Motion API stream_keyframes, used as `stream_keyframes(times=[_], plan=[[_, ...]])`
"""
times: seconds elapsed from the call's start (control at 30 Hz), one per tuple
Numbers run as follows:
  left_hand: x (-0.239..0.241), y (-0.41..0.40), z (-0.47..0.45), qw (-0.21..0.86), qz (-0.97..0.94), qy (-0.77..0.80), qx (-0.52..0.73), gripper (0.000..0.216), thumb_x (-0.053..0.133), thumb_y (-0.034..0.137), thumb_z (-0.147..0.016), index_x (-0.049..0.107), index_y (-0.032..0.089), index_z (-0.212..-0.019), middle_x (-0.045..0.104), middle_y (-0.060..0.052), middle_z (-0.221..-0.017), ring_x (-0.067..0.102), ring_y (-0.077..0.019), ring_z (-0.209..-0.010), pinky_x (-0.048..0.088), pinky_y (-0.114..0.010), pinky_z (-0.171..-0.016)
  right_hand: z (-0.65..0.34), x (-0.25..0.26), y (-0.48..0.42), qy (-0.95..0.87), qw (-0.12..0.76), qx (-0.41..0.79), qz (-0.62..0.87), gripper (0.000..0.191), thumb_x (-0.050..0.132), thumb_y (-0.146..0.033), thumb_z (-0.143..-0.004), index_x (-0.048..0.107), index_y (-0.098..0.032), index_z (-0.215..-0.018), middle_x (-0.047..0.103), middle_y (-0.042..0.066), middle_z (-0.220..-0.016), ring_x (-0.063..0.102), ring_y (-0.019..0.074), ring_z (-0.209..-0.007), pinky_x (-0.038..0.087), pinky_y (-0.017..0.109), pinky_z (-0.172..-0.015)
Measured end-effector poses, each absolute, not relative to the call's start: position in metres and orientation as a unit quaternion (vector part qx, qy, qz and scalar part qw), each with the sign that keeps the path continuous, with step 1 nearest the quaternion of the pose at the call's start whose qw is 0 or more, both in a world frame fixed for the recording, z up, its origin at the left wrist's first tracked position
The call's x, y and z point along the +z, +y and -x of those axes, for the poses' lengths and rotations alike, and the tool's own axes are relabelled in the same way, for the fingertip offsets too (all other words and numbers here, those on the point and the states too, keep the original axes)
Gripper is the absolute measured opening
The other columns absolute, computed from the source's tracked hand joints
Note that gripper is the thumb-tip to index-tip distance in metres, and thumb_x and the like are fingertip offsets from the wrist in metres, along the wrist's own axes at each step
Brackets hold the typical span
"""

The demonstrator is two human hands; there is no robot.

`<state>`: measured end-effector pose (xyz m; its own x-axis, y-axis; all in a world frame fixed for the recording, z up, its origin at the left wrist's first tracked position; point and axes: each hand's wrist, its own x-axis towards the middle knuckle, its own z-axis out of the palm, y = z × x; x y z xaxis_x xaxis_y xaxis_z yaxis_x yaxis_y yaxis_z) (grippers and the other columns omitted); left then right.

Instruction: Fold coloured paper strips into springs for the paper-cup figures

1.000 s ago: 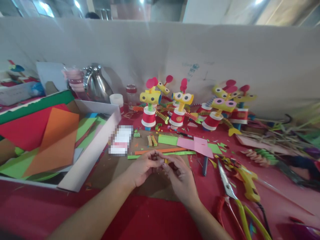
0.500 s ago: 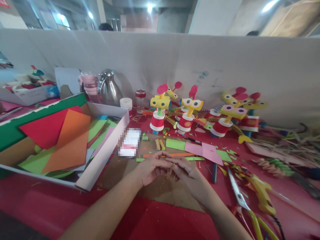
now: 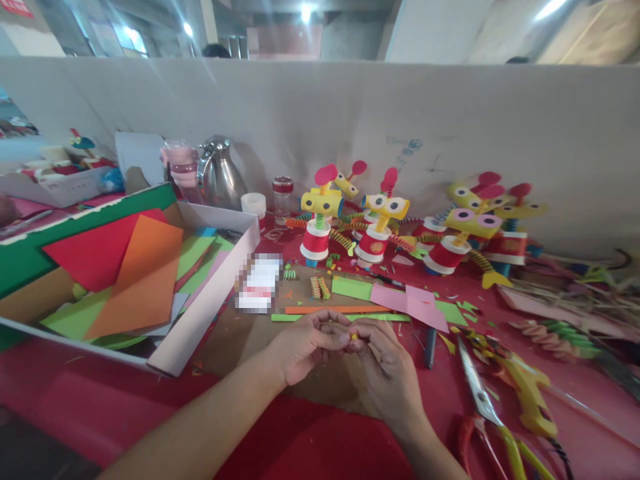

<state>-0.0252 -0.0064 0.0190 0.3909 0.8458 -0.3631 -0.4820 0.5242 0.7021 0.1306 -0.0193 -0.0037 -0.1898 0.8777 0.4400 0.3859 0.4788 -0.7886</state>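
Observation:
My left hand [image 3: 307, 347] and my right hand [image 3: 393, 367] meet above a brown cardboard sheet [image 3: 237, 347], fingertips pinched together. Between them is a tiny yellow piece [image 3: 354, 336], possibly paper; its shape is mostly covered by the fingers. Just beyond the hands lie a narrow orange paper strip [image 3: 313, 310] and a light green strip [image 3: 285, 318], side by side. Behind these are two small folded paper springs [image 3: 320, 288], a wider green paper strip [image 3: 351, 289] and pink paper [image 3: 425, 307]. A dark pen-like stick [image 3: 429, 348] rests to the right of my right hand.
On the left stands an open box [image 3: 213, 300] of coloured paper. Scissors [image 3: 477, 383] and a yellow glue gun [image 3: 533, 393] lie at right. Several paper-cup figures [image 3: 316, 240] line the back by the partition, near a metal jug [image 3: 223, 177]. A pixelated phone-like rectangle [image 3: 259, 283] lies left of centre.
Both hands stay together but have shifted slightly; my right hand has turned and the yellow piece shows more clearly between the fingertips. The camera view has moved a little. Nothing else has visibly moved.

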Motion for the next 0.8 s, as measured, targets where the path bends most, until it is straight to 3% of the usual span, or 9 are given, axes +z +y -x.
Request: stream_keyframes(times=[0.17, 0.33, 0.53, 0.67, 0.8], plan=[[0.0173, -0.0040, 0.0274, 0.787, -0.235, 0.343, 0.456, 0.037, 0.085, 0.014, -0.055, 0.061, 0.015, -0.084, 0.065, 0.000, -0.067, 0.060, -0.0105, -0.065, 0.040, -0.024, -0.068, -0.1282, -0.0009, -0.0196, -0.697, 0.487, 0.317, 0.420, 0.016, 0.053, -0.025, -0.090, 0.062, -0.028, -0.103, 0.060, 0.005, -0.103, 0.057, 0.0214, -0.096, 0.047, 0.035, -0.082], [0.0210, -0.0045, 0.0264, 0.799, -0.254, 0.352, 0.416, 0.032, 0.083, 0.014, -0.059, 0.060, 0.015, -0.081, 0.066, -0.002, -0.071, 0.062, -0.0116, -0.068, 0.039, -0.024, -0.067, -0.1302, -0.0042, -0.0185, -0.684, 0.473, 0.333, 0.443, 0.009, 0.054, -0.021, -0.089, 0.061, -0.025, -0.088, 0.060, 0.003, -0.090, 0.057, 0.0192, -0.086, 0.047, 0.032, -0.077], [0.0206, -0.0047, 0.0262, 0.796, -0.243, 0.343, 0.436, 0.034, 0.083, 0.014, -0.059, 0.061, 0.016, -0.084, 0.066, -0.001, -0.072, 0.062, -0.0112, -0.069, 0.042, -0.026, -0.072, -0.1311, -0.0062, -0.0169, -0.668, 0.490, 0.352, 0.436, 0.013, 0.055, -0.025, -0.089, 0.063, -0.026, -0.099, 0.061, 0.006, -0.099, 0.058, 0.0206, -0.092, 0.048, 0.034, -0.080], [0.0196, -0.0052, 0.0261, 0.799, -0.255, 0.349, 0.418, 0.031, 0.082, 0.011, -0.059, 0.063, 0.015, -0.084, 0.067, -0.003, -0.078, 0.064, -0.0128, -0.074, 0.045, -0.027, -0.075, -0.1315, -0.0010, -0.0152, -0.670, 0.487, 0.360, 0.428, 0.008, 0.057, -0.021, -0.085, 0.065, -0.023, -0.083, 0.064, 0.005, -0.087, 0.060, 0.0206, -0.086, 0.050, 0.034, -0.077], [0.0189, -0.0046, 0.0271, 0.784, -0.253, 0.345, 0.449, 0.027, 0.079, 0.010, -0.064, 0.067, 0.015, -0.088, 0.067, -0.002, -0.081, 0.063, -0.0111, -0.074, 0.047, -0.026, -0.076, -0.1296, 0.0018, -0.0176, -0.632, 0.512, 0.395, 0.426, 0.018, 0.061, -0.024, -0.084, 0.063, -0.025, -0.102, 0.065, 0.005, -0.098, 0.062, 0.0193, -0.087, 0.052, 0.035, -0.078]])
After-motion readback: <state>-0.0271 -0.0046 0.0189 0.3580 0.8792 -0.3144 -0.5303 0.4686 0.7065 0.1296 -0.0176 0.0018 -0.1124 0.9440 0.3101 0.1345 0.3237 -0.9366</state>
